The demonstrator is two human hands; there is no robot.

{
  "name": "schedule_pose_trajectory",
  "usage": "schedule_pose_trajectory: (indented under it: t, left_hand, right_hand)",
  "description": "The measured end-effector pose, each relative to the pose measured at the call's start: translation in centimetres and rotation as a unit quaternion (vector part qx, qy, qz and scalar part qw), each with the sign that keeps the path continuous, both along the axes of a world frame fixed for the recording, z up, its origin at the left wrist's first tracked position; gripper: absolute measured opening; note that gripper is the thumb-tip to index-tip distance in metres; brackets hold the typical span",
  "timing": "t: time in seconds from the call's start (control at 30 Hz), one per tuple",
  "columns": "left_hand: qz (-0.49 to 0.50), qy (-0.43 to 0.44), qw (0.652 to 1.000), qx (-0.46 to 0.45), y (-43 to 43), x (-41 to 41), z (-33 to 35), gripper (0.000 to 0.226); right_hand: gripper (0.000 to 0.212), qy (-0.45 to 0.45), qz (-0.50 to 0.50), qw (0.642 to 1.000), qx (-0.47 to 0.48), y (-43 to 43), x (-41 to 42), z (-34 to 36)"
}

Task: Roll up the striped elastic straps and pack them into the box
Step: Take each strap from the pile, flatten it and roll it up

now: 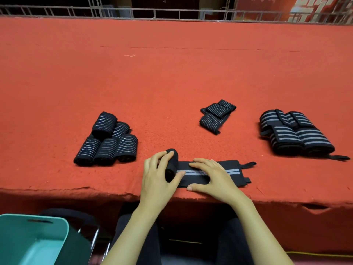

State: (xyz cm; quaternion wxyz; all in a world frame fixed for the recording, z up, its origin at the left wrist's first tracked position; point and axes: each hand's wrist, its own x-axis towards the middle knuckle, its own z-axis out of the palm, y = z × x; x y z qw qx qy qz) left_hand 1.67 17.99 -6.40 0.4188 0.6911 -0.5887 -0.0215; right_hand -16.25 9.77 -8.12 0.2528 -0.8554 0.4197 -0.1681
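Observation:
A black elastic strap with grey stripes (232, 172) lies flat near the table's front edge, its left end wound into a small roll (171, 165). My left hand (156, 176) curls round that roll, fingers over its top and thumb at its front. My right hand (212, 176) lies flat on the unrolled part, fingers straight. Several finished rolls (108, 142) sit grouped to the left. The teal box (32, 240) stands below the table at the bottom left, open and seemingly with nothing inside.
A loosely folded strap (216, 115) lies behind my right hand. A pile of wider striped straps (292, 132) sits at the right. The red felt table (172, 73) stretches far back to a metal railing (172, 14). A chair frame shows beside the box.

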Motion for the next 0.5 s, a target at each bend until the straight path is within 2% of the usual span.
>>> schedule_pose_trajectory:
  t: [0.13, 0.27, 0.37, 0.47, 0.5]
  left_hand:
    - [-0.051, 0.005, 0.998, 0.035, 0.1, -0.6, 1.1, 0.055]
    - [-0.107, 0.129, 0.983, 0.067, -0.4, -1.5, 1.7, 0.036]
    - [-0.117, 0.197, 0.971, 0.06, -0.4, -1.8, 1.5, 0.052]
    - [-0.085, 0.277, 0.956, 0.044, -0.5, -1.1, 1.6, 0.054]
    - [-0.07, 0.27, 0.959, 0.057, -0.6, -0.9, 1.6, 0.053]
  right_hand:
    - [0.094, 0.0, -0.001, 1.0, -0.012, 0.0, 0.0, -0.1]
    - [0.088, 0.004, 0.003, 1.0, -0.024, 0.3, 0.0, 0.4]
    - [0.084, 0.01, 0.002, 1.0, -0.03, 0.4, -0.1, 0.4]
    - [0.086, 0.009, 0.003, 0.999, -0.03, 0.4, -0.1, 0.2]
    - [0.086, 0.008, 0.004, 1.0, -0.03, 0.4, -0.1, 0.3]
